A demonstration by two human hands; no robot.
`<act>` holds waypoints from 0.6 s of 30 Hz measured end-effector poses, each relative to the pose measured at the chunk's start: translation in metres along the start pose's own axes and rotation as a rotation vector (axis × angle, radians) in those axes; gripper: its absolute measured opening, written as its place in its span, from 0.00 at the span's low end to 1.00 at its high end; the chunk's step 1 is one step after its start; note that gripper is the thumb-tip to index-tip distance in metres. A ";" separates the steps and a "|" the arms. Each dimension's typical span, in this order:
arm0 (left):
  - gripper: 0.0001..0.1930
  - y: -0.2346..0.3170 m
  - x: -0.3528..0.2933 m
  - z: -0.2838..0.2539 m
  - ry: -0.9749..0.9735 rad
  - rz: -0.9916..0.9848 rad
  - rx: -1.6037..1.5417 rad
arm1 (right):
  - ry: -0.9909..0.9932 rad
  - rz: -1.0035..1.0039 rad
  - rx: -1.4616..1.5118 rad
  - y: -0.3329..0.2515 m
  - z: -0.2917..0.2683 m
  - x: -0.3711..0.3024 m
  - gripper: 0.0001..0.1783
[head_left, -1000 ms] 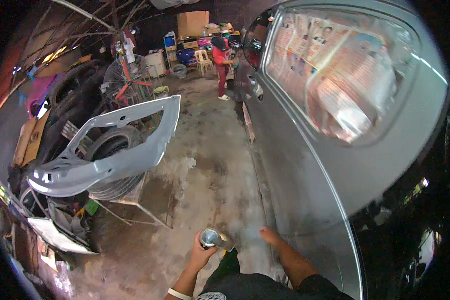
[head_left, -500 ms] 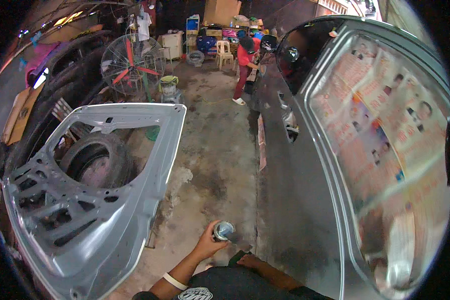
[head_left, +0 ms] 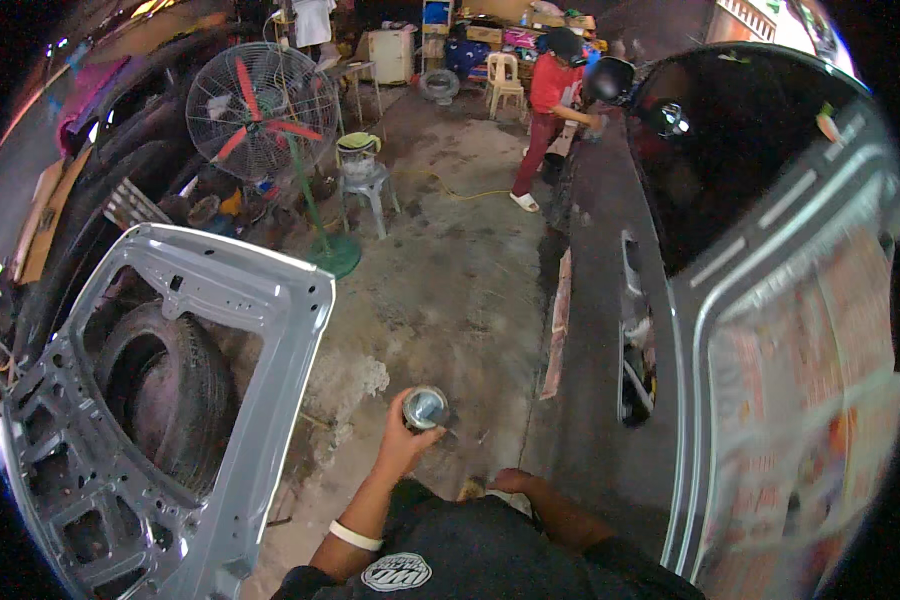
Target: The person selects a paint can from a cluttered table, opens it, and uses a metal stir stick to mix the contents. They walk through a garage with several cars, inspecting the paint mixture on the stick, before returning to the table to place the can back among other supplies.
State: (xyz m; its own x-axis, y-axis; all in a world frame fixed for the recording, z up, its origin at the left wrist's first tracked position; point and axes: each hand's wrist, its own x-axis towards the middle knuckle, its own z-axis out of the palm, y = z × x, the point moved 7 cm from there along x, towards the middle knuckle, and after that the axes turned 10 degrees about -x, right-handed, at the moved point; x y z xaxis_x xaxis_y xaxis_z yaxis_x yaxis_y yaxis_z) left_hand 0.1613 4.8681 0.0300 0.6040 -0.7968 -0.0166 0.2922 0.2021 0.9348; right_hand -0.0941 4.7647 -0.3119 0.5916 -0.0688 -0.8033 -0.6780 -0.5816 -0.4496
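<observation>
My left hand [head_left: 406, 437] is wrapped round a small open metal can [head_left: 426, 408], held out in front of my body with glossy grey-blue liquid inside. Close to my waist is my right hand [head_left: 516, 482], lower than the can and beside the car. Its fingers point down and are mostly hidden, so whatever they hold cannot be made out. On my right stands the dark grey car body [head_left: 595, 440], its door handle opening [head_left: 638, 370] exposed. Newspaper [head_left: 800, 400] masks the nearer window opening.
A loose grey door shell [head_left: 270, 400] stands at my left, with a tyre [head_left: 195, 400] behind it. Further off are a large fan [head_left: 255, 125], a stool [head_left: 370, 190] bearing a bucket [head_left: 358, 155], and a plastic chair [head_left: 505, 80]. Another person [head_left: 548, 110] works along the car.
My view has shifted, bringing more of the far floor and fan stand into sight. The can is now farther from my right hand, and the dark flat piece between them no longer shows.
</observation>
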 end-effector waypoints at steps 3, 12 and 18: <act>0.45 0.014 0.104 0.035 0.068 0.029 0.075 | 0.122 0.029 0.018 0.043 -0.102 0.010 0.32; 0.42 0.032 0.470 0.065 0.092 0.196 0.128 | 0.618 -0.345 -0.284 0.093 -0.406 0.146 0.12; 0.42 0.059 0.704 0.089 0.010 0.184 0.061 | 0.411 -0.146 -0.873 0.284 -0.443 0.159 0.16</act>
State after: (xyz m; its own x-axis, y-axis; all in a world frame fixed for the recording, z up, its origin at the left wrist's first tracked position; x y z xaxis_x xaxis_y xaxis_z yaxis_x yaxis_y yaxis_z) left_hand 0.5380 4.2682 0.1052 0.6505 -0.7438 0.1535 0.1309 0.3089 0.9420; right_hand 0.0007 4.2295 -0.3937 0.8626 -0.1291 -0.4891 -0.1219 -0.9914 0.0467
